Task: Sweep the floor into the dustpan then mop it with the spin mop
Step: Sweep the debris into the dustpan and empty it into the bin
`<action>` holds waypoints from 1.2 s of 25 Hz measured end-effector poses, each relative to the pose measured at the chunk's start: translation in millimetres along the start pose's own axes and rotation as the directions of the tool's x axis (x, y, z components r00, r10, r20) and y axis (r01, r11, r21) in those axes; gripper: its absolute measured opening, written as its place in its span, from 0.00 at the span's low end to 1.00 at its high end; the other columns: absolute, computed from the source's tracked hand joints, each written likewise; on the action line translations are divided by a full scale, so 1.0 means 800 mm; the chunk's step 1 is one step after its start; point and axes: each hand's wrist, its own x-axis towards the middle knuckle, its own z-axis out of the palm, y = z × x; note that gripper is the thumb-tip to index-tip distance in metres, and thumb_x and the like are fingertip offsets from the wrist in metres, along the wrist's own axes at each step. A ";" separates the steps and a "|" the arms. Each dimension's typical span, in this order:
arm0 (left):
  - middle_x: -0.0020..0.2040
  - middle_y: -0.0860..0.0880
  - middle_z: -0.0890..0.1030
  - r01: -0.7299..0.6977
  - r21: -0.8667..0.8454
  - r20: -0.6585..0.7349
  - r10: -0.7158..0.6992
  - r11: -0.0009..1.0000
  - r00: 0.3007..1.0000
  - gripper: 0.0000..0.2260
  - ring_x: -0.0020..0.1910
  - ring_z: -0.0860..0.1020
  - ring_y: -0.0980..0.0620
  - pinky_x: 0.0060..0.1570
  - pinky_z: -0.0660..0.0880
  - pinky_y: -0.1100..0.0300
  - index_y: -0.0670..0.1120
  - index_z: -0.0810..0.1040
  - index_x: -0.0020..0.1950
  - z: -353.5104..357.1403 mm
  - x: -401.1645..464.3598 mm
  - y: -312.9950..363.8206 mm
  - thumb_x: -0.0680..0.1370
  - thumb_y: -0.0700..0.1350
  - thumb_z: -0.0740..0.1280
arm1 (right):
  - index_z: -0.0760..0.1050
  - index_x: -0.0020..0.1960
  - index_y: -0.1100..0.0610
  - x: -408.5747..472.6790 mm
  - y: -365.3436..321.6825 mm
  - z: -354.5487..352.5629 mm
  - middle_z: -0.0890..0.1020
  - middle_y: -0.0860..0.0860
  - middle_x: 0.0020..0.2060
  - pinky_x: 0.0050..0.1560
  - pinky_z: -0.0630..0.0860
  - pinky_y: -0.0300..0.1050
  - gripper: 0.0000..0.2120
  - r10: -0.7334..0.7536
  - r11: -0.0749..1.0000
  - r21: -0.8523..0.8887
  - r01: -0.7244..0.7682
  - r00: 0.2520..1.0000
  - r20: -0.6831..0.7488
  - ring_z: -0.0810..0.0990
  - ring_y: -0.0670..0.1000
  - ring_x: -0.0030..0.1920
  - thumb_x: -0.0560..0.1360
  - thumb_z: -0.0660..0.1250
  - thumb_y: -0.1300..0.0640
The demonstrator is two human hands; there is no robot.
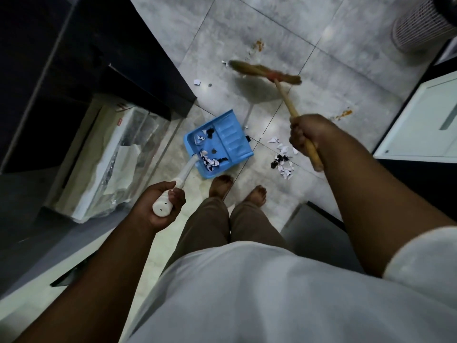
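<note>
1. The blue dustpan (218, 142) sits on the grey tiled floor (247, 33), just beyond the person's bare feet (237, 190), with its open lip facing far and right. Torn paper scraps and dark bits (210, 157) lie inside it, mostly toward its near end.
2. Its white handle (184, 173) rises toward the camera into the left hand (158, 206), whose fingers are curled tight round the grip end.
3. The broom (265, 71) is farther out and to the right of the dustpan; its bristle head is blurred and lies over the floor, well apart from the pan.
4. The broom's wooden stick (286, 100) runs back near and right into the right hand (308, 133), which is wrapped firmly round it, with the stick's end poking out below the fist.
5. A loose pile of paper scraps (283, 157) lies on the floor between the dustpan and the right hand, just to the right of the pan. A few stray pieces (197, 82) lie far left of the broom head.
6. Orange stains (258, 44) mark the tiles beyond the broom, and another (345, 113) lies right of the right hand.
7. A white lattice basket (418, 26) stands at the far right corner.
</note>
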 end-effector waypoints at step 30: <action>0.28 0.48 0.71 0.005 0.046 0.015 -0.005 0.999 1.000 0.18 0.20 0.72 0.56 0.20 0.72 0.69 0.39 0.69 0.46 -0.026 -0.015 0.026 0.59 0.33 0.69 | 0.68 0.42 0.58 -0.036 0.100 -0.022 0.66 0.50 0.20 0.16 0.59 0.32 0.10 0.128 0.955 -0.253 -0.155 0.985 -0.120 0.62 0.45 0.15 0.82 0.58 0.58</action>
